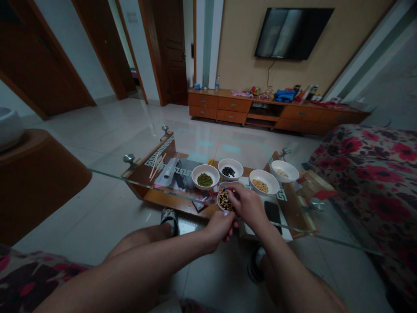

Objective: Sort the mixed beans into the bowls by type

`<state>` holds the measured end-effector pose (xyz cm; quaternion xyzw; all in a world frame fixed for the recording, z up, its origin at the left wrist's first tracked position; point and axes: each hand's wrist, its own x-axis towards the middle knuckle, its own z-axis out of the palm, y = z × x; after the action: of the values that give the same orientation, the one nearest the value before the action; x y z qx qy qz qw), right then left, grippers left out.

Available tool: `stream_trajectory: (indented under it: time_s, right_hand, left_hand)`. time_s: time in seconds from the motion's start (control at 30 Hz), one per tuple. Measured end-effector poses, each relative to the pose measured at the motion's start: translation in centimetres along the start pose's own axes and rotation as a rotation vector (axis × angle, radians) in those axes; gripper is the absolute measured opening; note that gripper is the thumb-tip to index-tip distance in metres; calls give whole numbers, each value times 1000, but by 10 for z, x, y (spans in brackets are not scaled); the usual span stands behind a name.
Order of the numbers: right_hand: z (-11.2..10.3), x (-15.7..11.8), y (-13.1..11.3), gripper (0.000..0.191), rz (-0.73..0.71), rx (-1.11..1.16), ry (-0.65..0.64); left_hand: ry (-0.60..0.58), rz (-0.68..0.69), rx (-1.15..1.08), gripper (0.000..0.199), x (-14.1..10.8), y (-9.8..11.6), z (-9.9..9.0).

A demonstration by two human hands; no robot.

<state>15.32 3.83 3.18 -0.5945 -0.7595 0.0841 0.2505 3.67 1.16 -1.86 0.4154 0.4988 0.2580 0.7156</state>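
So the small cup (217, 201) of mixed beans (224, 198), yellow and black ones jumbled together, is right at the front edge of the glass desk (110, 163). Left hand (219, 228) has a grip on it low on the near side. Right hand (249, 204) is at the top with the thumb and fingers curled in over the beans. Can't tell if it's actually pinching one, the fingertips are too hidden.

Tips if you're picking through a cup like this: hold it level and firm with the left, since it's so close to the edge and a tilt could send beans onto the floor. Pinch lightly, because hard round beans would likely squirt out of a tight squeeze. Working from the top layer should beat digging.

Also watch your elbows and wrists. The bowl of black beans (228, 172) and the bowl of soybeans (260, 186) sit just beyond the right hand, mung beans (205, 180) off to the left, so I'd lift clear of the rims before moving sideways.
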Motion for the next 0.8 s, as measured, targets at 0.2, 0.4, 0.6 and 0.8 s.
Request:
stream_trajectory:
  time_s: [0.2,0.4,0.6,0.8]
  right_hand:
    - [13,11,-12,26,54,-44,37]
    - [20,19,-18,25,90,-83,73]
    - [21,19,-15,23,73,-69,103]
    - [12,14,-5,25,72,-117,100]
  left_hand:
    - [3,-10,6,30,0,1,1]
    - [5,-4,11,29,-1,3,2]
    - [9,-4,4,28,-1,4,2]
    - [-7,-6,4,27,-1,1,-1]
